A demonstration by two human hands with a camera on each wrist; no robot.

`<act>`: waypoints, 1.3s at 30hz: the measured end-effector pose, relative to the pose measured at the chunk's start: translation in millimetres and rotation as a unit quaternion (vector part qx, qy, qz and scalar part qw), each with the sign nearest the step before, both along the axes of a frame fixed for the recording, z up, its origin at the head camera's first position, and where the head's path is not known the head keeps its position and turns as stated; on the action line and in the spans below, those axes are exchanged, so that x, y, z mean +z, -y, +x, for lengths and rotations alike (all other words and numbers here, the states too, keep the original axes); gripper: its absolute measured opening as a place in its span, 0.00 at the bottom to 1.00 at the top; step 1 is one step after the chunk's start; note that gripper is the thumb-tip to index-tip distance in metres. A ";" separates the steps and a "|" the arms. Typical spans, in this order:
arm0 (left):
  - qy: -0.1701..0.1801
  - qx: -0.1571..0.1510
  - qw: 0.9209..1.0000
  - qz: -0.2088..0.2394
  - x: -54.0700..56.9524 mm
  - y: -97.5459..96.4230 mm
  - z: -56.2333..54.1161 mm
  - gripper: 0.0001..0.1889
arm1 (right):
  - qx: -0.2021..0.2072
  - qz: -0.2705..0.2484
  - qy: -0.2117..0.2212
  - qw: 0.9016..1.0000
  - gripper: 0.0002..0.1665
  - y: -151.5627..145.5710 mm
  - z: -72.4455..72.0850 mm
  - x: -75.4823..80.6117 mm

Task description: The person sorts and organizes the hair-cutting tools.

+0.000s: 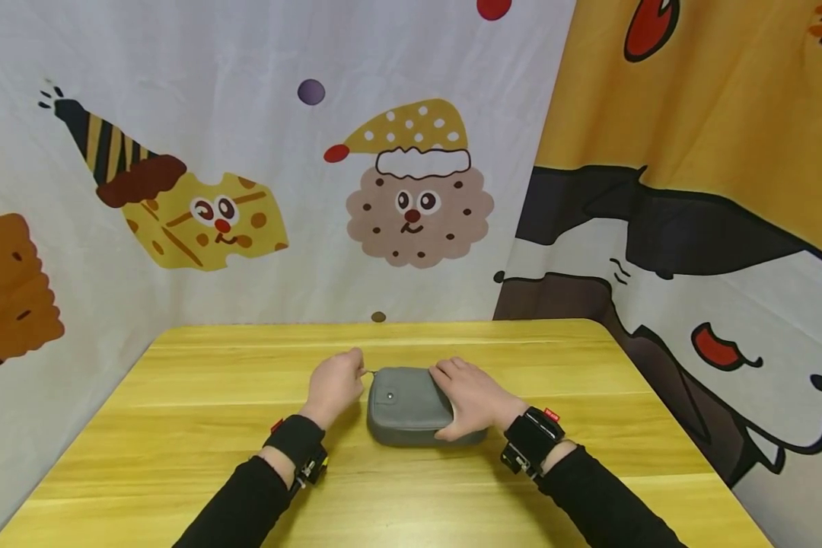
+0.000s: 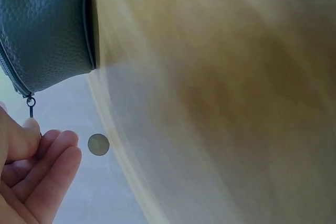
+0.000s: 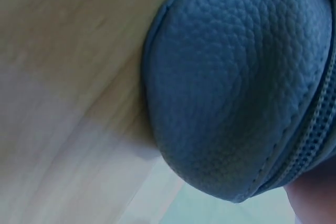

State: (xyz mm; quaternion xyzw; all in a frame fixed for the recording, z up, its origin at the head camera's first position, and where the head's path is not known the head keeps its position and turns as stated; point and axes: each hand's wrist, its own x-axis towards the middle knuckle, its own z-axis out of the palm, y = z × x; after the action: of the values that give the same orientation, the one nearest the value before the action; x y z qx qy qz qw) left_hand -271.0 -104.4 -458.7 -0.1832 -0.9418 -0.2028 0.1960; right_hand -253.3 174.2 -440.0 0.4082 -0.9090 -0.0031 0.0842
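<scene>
A grey zippered pouch (image 1: 411,403) of pebbled leather lies on the wooden table, a small round stud near its left end. At its far left corner my left hand (image 1: 336,387) pinches the dark zipper pull (image 2: 31,109) between thumb and forefinger. My right hand (image 1: 471,396) grips the pouch's right end, thumb on the near side and fingers over the top and far side. In the right wrist view the pouch's end (image 3: 226,77) fills much of the picture, the zipper (image 3: 312,129) running along its edge; most of that hand is out of sight there.
The pouch rests on a yellow wood-grain table (image 1: 178,457). Behind the table hangs a white curtain (image 1: 246,46) with cartoon prints, and an orange printed curtain (image 1: 726,114) hangs to the right. Both wrists wear black straps with cameras.
</scene>
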 end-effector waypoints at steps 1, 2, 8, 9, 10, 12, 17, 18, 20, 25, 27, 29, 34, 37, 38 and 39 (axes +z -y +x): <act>0.000 -0.002 1.000 -0.003 -0.3 -0.4 -0.3 0.10 | 0.001 0.001 -0.001 1.000 0.63 -0.7 -0.2 -0.3; -0.001 -0.004 1.000 -0.005 -0.5 -0.7 -0.6 0.10 | 0.003 0.001 -0.002 1.000 0.63 -1.2 -0.3 -0.4; -0.001 -0.007 1.000 -0.019 -0.4 -3.6 -3.2 0.11 | 0.012 -0.002 -0.008 1.000 0.63 -1.7 -0.9 -0.9; 0.000 -0.006 1.000 -0.021 -0.2 -4.1 -3.8 0.11 | 0.011 -0.003 -0.007 1.000 0.63 -1.5 -1.0 -0.8; 0.002 -0.005 1.000 -0.023 0.2 -4.5 -4.3 0.11 | 0.011 -0.002 -0.008 1.000 0.63 -1.4 -1.2 -1.0; 0.012 -0.004 1.000 -0.025 1.5 -5.1 -4.6 0.11 | 0.011 -0.001 -0.009 1.000 0.63 -1.1 -1.3 -0.8; 0.028 -0.010 0.999 -0.030 3.6 -3.9 -5.0 0.10 | 0.014 -0.007 -0.010 1.000 0.63 -1.3 -2.4 -2.1; 0.029 -0.014 0.999 -0.030 3.6 -3.2 -5.2 0.10 | 0.013 -0.007 -0.008 1.000 0.63 -1.4 -2.4 -2.1; 0.031 -0.023 0.999 -0.027 3.4 -1.6 -5.9 0.10 | 0.009 -0.006 -0.004 1.000 0.63 -1.7 -2.2 -1.9; 0.032 -0.038 0.999 -0.019 2.9 1.9 -6.9 0.11 | 0.006 -0.005 0.000 1.000 0.63 -1.7 -1.6 -2.1; 0.034 -0.041 0.999 -0.011 3.3 2.9 -6.6 0.11 | 0.007 -0.006 0.002 1.000 0.63 -1.7 -1.7 -2.1; 0.036 -0.044 0.998 0.001 3.4 3.7 -6.0 0.11 | 0.010 -0.008 0.009 1.000 0.64 -2.9 -2.2 -2.0; 0.031 -0.068 0.997 0.026 1.8 4.8 -2.7 0.11 | 0.021 -0.012 0.041 0.999 0.65 -11.1 -6.1 -0.7; 0.023 -0.081 0.996 0.031 0.2 5.2 0.7 0.12 | 0.033 -0.008 0.050 0.998 0.65 -17.3 -10.5 1.4; 0.022 -0.084 0.996 0.034 -0.1 5.3 2.0 0.12 | 0.037 -0.006 0.053 0.998 0.65 -19.1 -12.1 2.3; 0.020 -0.086 0.995 0.036 -0.3 5.3 3.3 0.12 | 0.040 -0.004 0.057 0.998 0.65 -20.9 -13.8 3.2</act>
State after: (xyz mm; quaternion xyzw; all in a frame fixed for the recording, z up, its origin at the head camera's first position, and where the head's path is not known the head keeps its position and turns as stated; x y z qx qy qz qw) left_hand -267.7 -109.7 -459.1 -0.2526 -0.9182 -0.2563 0.1653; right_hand -267.1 195.0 -436.8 0.4436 -0.8952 0.0270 0.0335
